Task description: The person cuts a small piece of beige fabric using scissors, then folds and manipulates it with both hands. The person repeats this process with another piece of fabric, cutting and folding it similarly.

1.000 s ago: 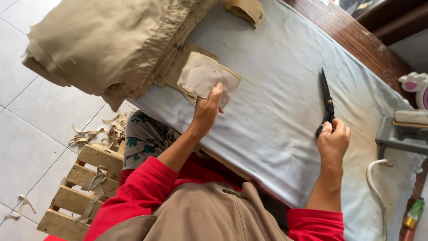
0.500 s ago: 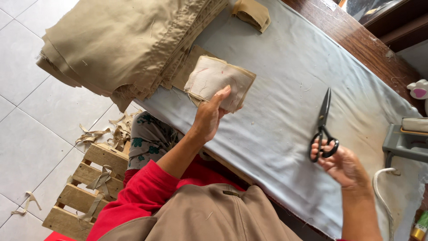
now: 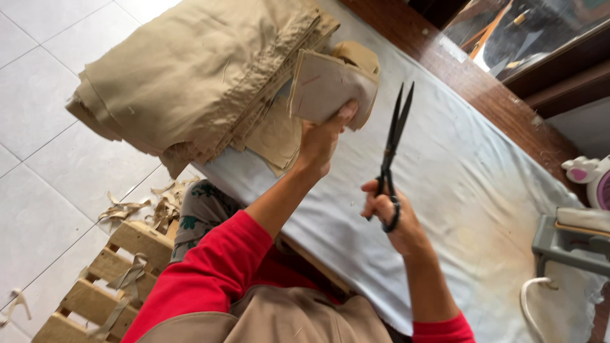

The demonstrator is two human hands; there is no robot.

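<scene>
A small tailoring workshop. Stacked tan fabric (image 3: 190,70) lies beyond the fingers (image 3: 346,114) on a padded worktop (image 3: 457,190). Offcuts (image 3: 143,206) litter the tiled floor (image 3: 38,178) below.

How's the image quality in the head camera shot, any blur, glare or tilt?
Head view: even, soft daylight, no harsh shadows; frame strongly tilted; scissors and left hand sharp; fabric stack crisp; mild washed-out glare on the table cover near the right edge.

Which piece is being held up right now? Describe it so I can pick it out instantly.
Start at the big folded stack of tan cloth at the far left of the grey-covered table. Just right of it, the left hand lifts a small tan cut piece, stiff, with a faint red line, unlike the loose folds around it.
</scene>
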